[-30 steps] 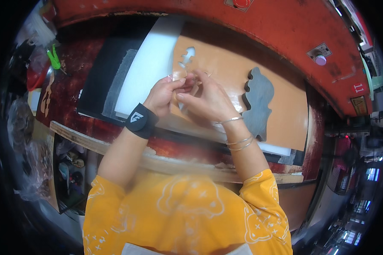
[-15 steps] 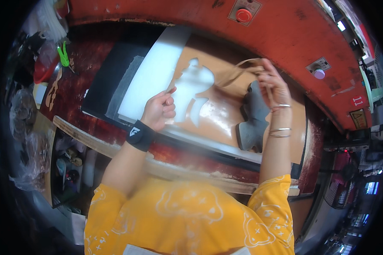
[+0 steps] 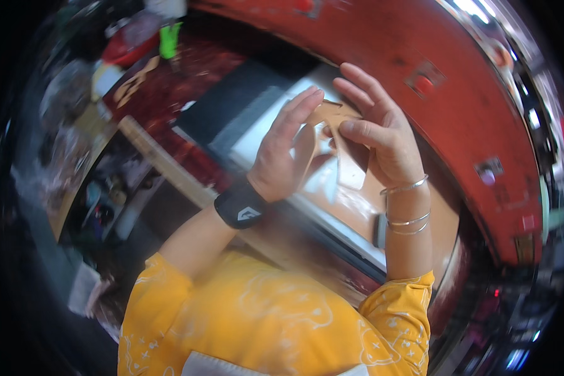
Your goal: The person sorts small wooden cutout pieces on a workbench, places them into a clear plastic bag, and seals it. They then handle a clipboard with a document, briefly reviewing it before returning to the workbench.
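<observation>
L hand (image 3: 279, 150), R hand (image 3: 385, 135): fingers extended; grip on tan cutout (image 3: 305, 149) can't be told; poss. dropped if loosely held.

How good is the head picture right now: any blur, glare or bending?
Head view: blur softens the green clip and the red machine; glare whitens part of the tan sheet; the fisheye curves the machine's long edge; the corners go black.
</observation>
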`<state>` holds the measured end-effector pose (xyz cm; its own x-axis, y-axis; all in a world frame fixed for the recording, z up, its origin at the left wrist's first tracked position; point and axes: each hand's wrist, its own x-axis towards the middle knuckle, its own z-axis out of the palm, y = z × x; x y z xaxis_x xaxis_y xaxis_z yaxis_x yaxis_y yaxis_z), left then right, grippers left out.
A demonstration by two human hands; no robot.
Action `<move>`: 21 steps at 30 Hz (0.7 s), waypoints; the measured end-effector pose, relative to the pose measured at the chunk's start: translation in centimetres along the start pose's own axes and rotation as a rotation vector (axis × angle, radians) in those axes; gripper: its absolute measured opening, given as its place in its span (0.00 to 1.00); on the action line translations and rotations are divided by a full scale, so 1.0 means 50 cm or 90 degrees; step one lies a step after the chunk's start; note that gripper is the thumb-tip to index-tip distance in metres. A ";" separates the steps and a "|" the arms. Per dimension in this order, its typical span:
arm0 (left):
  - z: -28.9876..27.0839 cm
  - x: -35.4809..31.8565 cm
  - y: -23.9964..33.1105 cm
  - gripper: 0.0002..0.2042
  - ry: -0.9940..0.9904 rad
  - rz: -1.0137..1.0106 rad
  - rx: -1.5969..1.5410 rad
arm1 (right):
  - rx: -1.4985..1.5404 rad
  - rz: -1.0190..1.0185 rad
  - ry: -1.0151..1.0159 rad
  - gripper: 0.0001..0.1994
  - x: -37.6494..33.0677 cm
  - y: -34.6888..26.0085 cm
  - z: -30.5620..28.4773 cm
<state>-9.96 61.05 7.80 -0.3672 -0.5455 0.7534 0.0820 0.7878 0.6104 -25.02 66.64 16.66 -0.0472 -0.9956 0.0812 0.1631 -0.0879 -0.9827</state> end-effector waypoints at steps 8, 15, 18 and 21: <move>-0.455 -0.167 0.009 0.15 0.246 -0.543 -0.615 | 0.005 0.077 -0.265 0.26 0.205 0.111 0.366; -0.769 -0.373 0.061 0.19 0.362 -0.551 -0.454 | 0.036 0.252 -0.662 0.20 0.262 0.346 0.770; -0.848 -0.430 0.084 0.22 0.425 -0.559 -0.424 | 0.039 0.354 -0.698 0.16 0.258 0.414 0.901; -0.917 -0.465 0.086 0.23 0.383 -0.669 -0.247 | -0.030 0.324 -0.829 0.13 0.268 0.471 0.998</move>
<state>41.40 64.03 4.13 0.0482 -0.9775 -0.2055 0.3106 -0.1808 0.9332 27.35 49.56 2.91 0.9483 -0.2349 -0.2133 -0.1492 0.2629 -0.9532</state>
